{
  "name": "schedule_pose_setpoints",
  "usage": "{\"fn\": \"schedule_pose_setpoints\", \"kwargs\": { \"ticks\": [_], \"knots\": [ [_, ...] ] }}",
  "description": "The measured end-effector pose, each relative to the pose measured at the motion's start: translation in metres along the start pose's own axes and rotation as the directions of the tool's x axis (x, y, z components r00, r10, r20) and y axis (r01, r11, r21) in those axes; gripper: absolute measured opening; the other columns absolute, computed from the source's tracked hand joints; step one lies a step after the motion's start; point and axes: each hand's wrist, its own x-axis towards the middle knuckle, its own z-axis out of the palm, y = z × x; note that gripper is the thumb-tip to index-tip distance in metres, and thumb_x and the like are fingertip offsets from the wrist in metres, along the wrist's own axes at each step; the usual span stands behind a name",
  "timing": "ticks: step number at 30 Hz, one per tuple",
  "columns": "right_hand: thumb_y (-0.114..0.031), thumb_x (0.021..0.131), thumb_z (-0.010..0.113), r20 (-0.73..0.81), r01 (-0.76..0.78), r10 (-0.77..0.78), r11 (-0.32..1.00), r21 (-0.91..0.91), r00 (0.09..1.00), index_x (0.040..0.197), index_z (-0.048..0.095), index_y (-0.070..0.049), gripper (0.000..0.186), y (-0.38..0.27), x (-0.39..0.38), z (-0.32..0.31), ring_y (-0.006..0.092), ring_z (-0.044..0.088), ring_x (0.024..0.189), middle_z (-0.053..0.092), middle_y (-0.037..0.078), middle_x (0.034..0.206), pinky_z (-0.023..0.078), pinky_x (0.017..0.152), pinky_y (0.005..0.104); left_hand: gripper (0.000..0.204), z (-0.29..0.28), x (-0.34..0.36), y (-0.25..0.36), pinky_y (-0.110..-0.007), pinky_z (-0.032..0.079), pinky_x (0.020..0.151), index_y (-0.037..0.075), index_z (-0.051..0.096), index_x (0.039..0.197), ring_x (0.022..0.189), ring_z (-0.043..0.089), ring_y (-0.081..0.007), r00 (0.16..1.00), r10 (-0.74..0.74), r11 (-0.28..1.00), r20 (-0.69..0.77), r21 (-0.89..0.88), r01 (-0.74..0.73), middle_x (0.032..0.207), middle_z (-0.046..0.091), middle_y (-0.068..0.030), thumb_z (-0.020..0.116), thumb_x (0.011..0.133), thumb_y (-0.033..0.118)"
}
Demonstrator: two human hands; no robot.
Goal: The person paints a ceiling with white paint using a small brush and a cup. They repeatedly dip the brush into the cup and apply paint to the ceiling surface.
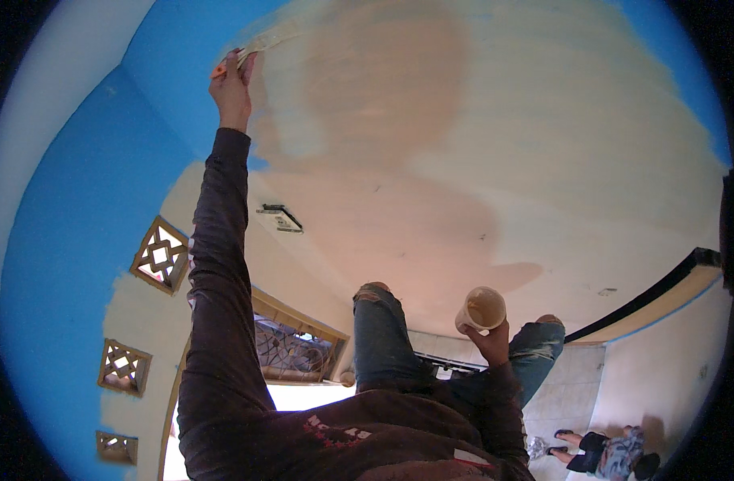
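Note:
Stretched far up at the upper left, my left hand (233,96) is closed around a paintbrush (264,40) with an orange handle end. Its pale bristles lie against the wall (543,120), where cream paint meets bright blue. My right hand (493,343) grips a whitish plastic cup (481,311) low in front of my body, between my knees. The cup is tilted so its mouth shows, with pale beige paint inside and on its rim. Cream paint streaks cover most of the wall's upper part.
A wall fixture (280,218) sits below my left hand. Latticed vent openings (160,254) pierce the left wall, beside a window (299,349). A dark-edged ledge (648,297) juts out at right. Far below, another person (608,453) is on the floor. My jeans-clad knees are bent.

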Motion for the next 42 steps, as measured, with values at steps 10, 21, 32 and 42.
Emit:
{"fn": "schedule_pose_setpoints", "kwargs": {
  "ticks": [10, 21, 32, 42],
  "knots": [
    [-0.015, 0.072, 0.087, 0.001, -0.007, 0.007, 1.000, 0.027, 1.000, 0.125, 0.058, 0.002, 0.062, -0.003, 0.001, 0.002, 0.0260, 0.065, 0.111, 0.068, 0.014, 0.117, 0.052, 0.097, 0.0404, 0.016, -0.115, 0.033, 0.013, -0.036, 0.063, 0.086, -0.007, 0.058, 0.098, 0.094, 0.070, -0.0310, 0.988, 0.103, 0.982, -0.116, 0.168, -0.082, 0.107, 0.064, -0.0162, 0.065, 0.096, 0.008],
    [-0.017, 0.072, 0.088, -0.004, -0.036, 0.036, 0.999, -0.005, 0.999, 0.125, 0.056, 0.001, 0.065, -0.003, -0.001, 0.004, 0.0256, 0.065, 0.112, 0.068, 0.015, 0.119, 0.052, 0.097, 0.0399, 0.019, -0.178, 0.038, 0.021, -0.036, 0.064, 0.077, -0.006, 0.066, 0.097, 0.081, 0.071, -0.0249, 0.856, 0.431, 0.750, -0.285, 0.641, -0.164, 0.095, 0.068, -0.0159, 0.065, 0.096, 0.012],
    [-0.013, 0.071, 0.088, 0.015, -0.006, 0.005, 1.000, 0.011, 1.000, 0.127, 0.054, 0.002, 0.067, 0.006, 0.002, 0.004, 0.0262, 0.065, 0.113, 0.067, 0.015, 0.120, 0.052, 0.098, 0.0409, 0.027, -0.108, 0.004, -0.015, -0.038, 0.052, 0.061, -0.001, 0.074, 0.090, 0.064, 0.068, -0.0250, 0.764, 0.645, 0.229, -0.019, 0.959, -0.169, 0.077, 0.072, -0.0163, 0.068, 0.092, 0.025],
    [-0.014, 0.071, 0.087, -0.021, -0.022, 0.022, 1.000, 0.010, 1.000, 0.126, 0.056, 0.002, 0.065, -0.006, -0.005, 0.000, 0.0257, 0.065, 0.112, 0.067, 0.015, 0.119, 0.052, 0.096, 0.0401, 0.023, -0.082, -0.031, -0.012, -0.036, 0.062, 0.075, -0.009, 0.062, 0.102, 0.090, 0.070, -0.0231, 0.873, 0.418, 0.828, -0.250, 0.501, -0.252, 0.101, 0.068, -0.0157, 0.062, 0.097, 0.014]
  ]
}}
